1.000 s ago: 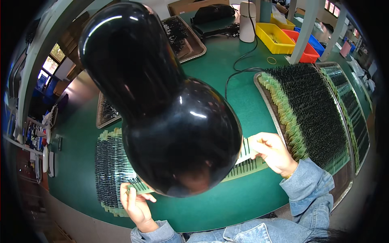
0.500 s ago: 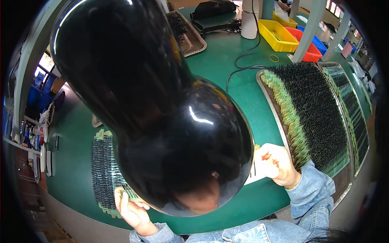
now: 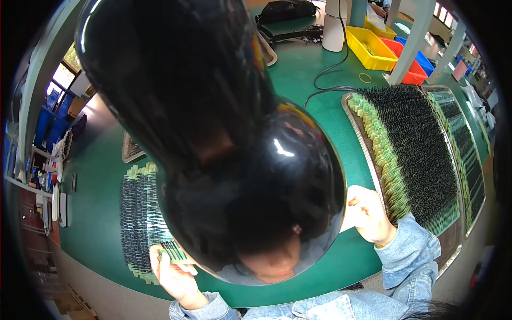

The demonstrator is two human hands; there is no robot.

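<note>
My left hand point(image 3: 176, 274) pinches a pale green strip point(image 3: 176, 254) with a row of short black pins along one edge. It is beside a stack of similar strips point(image 3: 140, 218) lying on the green table. My right hand point(image 3: 367, 213) has its fingers curled together at the right edge of a large, glossy black rounded housing point(image 3: 256, 202). The housing fills the middle of the view and hides the space between my hands. What the right fingers grip is hidden behind it and washed out by bright light.
At right, a metal tray point(image 3: 368, 160) holds dense rows of black-pinned green strips, with a second filled tray point(image 3: 458, 144) beyond. Yellow point(image 3: 370, 49) and red point(image 3: 409, 72) bins, a white cylinder point(image 3: 333, 32) and a black cable point(image 3: 325, 88) are at the back.
The black housing has shifted rightward in view and now covers the yellow-green piece with dark prongs seen beside my right hand. More of the left stack shows. Both hands stay nearly in place.
</note>
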